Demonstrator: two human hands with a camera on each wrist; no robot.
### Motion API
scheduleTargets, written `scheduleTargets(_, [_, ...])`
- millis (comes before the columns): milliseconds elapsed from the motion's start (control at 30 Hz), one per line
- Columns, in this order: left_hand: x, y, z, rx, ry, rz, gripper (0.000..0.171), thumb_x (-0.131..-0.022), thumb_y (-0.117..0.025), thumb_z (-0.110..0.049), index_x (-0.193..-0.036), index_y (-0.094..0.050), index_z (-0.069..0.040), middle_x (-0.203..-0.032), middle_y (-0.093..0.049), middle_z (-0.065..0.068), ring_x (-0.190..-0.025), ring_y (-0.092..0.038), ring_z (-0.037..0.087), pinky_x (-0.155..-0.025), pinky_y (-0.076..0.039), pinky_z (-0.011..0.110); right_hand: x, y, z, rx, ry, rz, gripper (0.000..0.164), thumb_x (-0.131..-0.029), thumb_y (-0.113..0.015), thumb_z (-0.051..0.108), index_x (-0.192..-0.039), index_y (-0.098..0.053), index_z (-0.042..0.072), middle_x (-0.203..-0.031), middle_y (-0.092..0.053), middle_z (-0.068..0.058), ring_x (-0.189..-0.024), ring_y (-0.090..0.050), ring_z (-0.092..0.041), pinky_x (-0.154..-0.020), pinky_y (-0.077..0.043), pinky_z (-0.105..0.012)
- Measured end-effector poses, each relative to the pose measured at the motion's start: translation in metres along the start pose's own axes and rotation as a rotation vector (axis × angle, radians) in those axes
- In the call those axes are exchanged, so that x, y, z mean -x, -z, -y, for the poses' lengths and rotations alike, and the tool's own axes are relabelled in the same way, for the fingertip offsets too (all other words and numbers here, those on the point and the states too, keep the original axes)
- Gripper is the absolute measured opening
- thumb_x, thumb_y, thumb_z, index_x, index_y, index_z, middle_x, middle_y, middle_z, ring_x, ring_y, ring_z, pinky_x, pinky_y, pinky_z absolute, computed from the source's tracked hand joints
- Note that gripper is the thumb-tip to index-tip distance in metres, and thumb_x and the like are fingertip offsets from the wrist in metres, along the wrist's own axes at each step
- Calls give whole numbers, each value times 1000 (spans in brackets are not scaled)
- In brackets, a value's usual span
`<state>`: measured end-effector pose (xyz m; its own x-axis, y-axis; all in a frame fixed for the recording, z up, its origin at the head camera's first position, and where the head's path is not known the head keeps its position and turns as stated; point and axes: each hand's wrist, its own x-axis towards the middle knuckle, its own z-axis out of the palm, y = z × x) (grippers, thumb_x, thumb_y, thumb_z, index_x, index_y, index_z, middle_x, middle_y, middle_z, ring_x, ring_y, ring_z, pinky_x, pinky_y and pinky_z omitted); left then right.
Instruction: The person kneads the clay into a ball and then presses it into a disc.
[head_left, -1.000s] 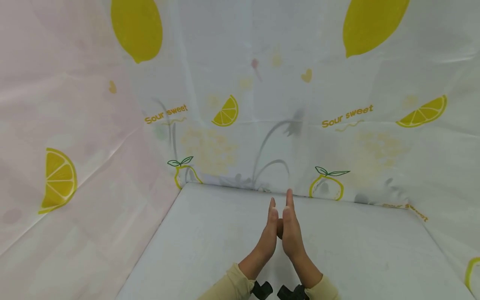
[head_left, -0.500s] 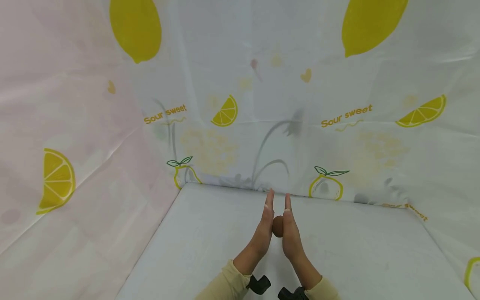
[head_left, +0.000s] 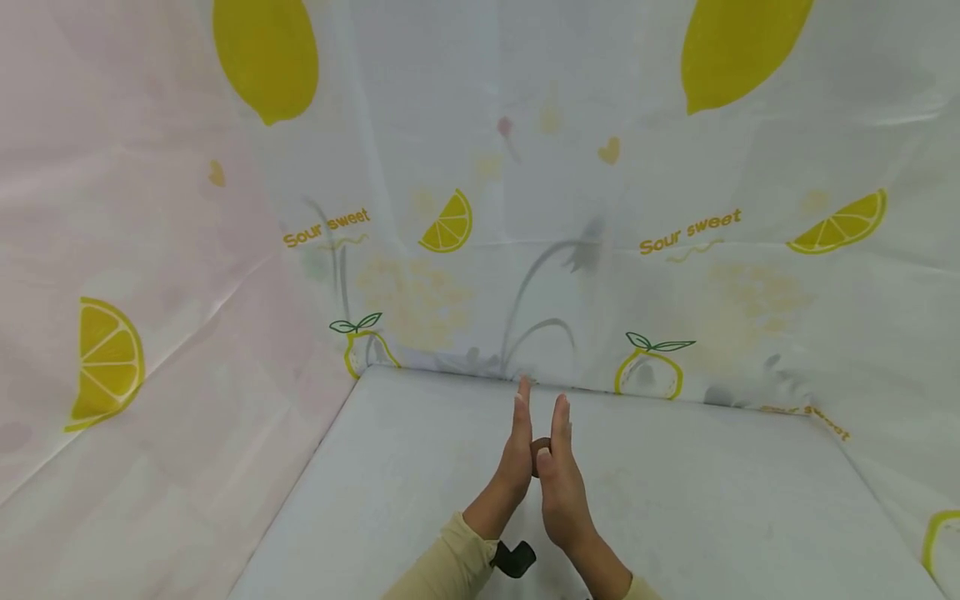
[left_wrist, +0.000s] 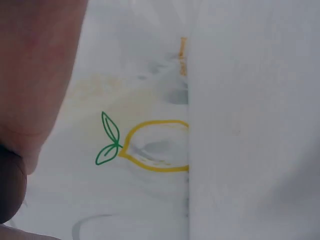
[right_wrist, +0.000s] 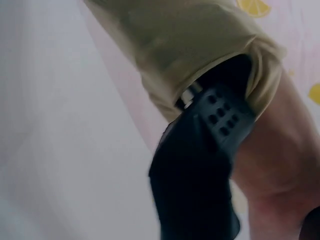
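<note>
A small brown ball [head_left: 540, 458] sits between the palms in the head view, partly hidden by the right thumb. My left hand [head_left: 516, 454] presses it from the left, its fingers straight and pointing up. From the other side my right hand [head_left: 566, 492] presses with straight fingers, turned so that part of its back shows. In the left wrist view the dark round side of the ball [left_wrist: 11, 187] is cut off at the left edge, below a hand. The right wrist view mostly shows the other arm, with a sliver of something dark and round at lower right.
Both hands are over a white tabletop [head_left: 420, 467]. A lemon-print curtain [head_left: 480, 283] hangs behind it and at the sides. A black wrist camera [head_left: 513, 558] is strapped on the left arm, next to a beige sleeve [head_left: 450, 558].
Both hands and the ball have shifted left. The palms slide against each other: the left hand has gone forward, and the right hand back and more turned.
</note>
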<state>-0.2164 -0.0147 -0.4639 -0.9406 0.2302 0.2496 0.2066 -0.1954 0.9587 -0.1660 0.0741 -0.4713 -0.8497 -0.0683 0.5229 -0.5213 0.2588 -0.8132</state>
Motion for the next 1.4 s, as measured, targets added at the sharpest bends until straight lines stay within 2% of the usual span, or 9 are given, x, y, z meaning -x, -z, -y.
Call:
scheduleTargets(233, [5,-3,9,-32,72,11,75,-106,-6,-61,-165,1,-15,-170,-4,9,-147,-25,28,-118,-18,53,-8,5,4,-3,31,-12,60,-111,-27,16,-163,1,8,-167,-19,-14,-154,-10,-31,-122,6,-31])
scheduleTargets(300, [8,-5,12,-41,80,22,75,-106,-6,-61,-165,1,-15,-170,-5,9,-148,-25,29,-119,-17,54,-14,9,3,-33,30,-16,60,-111,-26,14,-164,3,9,-144,-50,-21,-129,-50,-16,-122,4,-30])
scheduleTargets(433, [11,-10,17,-63,66,52,74,-107,-5,-59,-164,3,-13,-171,4,6,-155,7,25,-121,3,60,-26,16,-5,-148,-38,-4,58,-113,-21,21,-163,6,11,-146,-46,-19,-62,-38,3,-108,-28,-15])
scheduleTargets(533, [14,-13,16,-84,49,88,72,-107,-3,-57,-164,5,-13,-170,5,7,-155,8,25,-120,2,60,-30,21,-13,-245,-142,11,59,-113,-17,33,-164,7,13,-169,8,-3,-118,-51,0,-103,-30,-14])
scheduleTargets(733, [17,-11,13,-100,-7,150,71,-108,-1,-55,-164,8,-13,-170,10,4,-154,12,23,-120,4,59,-35,27,-27,-300,-233,43,65,-112,-17,41,-163,5,6,-170,7,-8,-155,8,-22,-122,3,-48])
scheduleTargets(1000, [12,-3,3,-94,-62,107,69,-108,-3,-57,-164,7,-19,-170,9,3,-154,13,25,-119,5,62,-22,18,-36,-249,-235,63,62,-113,-13,37,-162,-2,1,-167,-16,-19,-155,-3,-25,-120,-5,-27])
scheduleTargets(1100, [8,-2,1,-79,-47,42,69,-108,-6,-55,-165,4,-17,-171,8,5,-155,10,27,-120,4,61,-14,10,-33,-233,-189,65,57,-114,-15,29,-163,-2,2,-118,-60,-18,-125,-49,-18,-109,-27,-20])
scheduleTargets(1233, [4,-1,3,-47,21,-35,66,-109,-12,-52,-165,3,-20,-171,6,5,-156,2,30,-121,0,60,-5,1,-24,-185,-112,72,55,-113,-19,18,-163,1,6,-72,-44,-2,-71,-42,-11,-86,-39,-19])
scheduleTargets(1400, [1,-1,7,-32,47,-59,67,-110,-17,-52,-165,3,-21,-171,5,6,-155,2,31,-120,-1,62,0,-2,-11,-104,-93,47,57,-112,-23,19,-164,1,12,-153,-42,-13,-148,-26,-22,-121,-9,-30])
